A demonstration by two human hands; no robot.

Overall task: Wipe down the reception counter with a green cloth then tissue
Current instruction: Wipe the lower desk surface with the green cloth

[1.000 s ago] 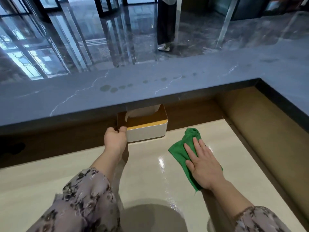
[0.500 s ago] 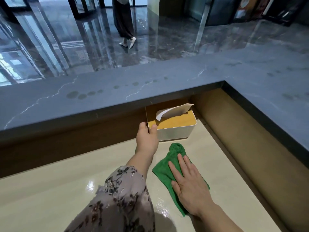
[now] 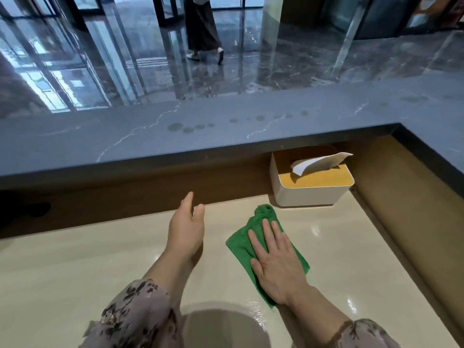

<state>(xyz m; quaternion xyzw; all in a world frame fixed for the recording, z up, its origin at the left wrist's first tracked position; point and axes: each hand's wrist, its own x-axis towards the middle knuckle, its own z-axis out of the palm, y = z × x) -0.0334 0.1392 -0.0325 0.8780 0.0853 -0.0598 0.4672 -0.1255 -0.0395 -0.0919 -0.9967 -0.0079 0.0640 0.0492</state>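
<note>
A green cloth (image 3: 242,243) lies flat on the glossy cream lower counter (image 3: 100,259). My right hand (image 3: 276,259) presses on it with straight, spread fingers. My left hand (image 3: 187,226) hovers to the left of the cloth, fingers relaxed and empty, a little short of the brown back wall. A white tissue box (image 3: 311,194) with a yellow-brown lid stands in the far right corner under the ledge, apart from both hands. One white tissue (image 3: 319,163) sticks up from its slot.
A grey marble upper ledge (image 3: 200,136) with damp spots runs across and overhangs the back of the lower counter, turning down the right side. A brown wall (image 3: 401,209) bounds the right. Beyond, a person (image 3: 200,28) walks on the shiny lobby floor.
My left hand let go of the tissue box, which was slid right into the corner, and drew back to the left. My right hand stays pressed on the green cloth.
</note>
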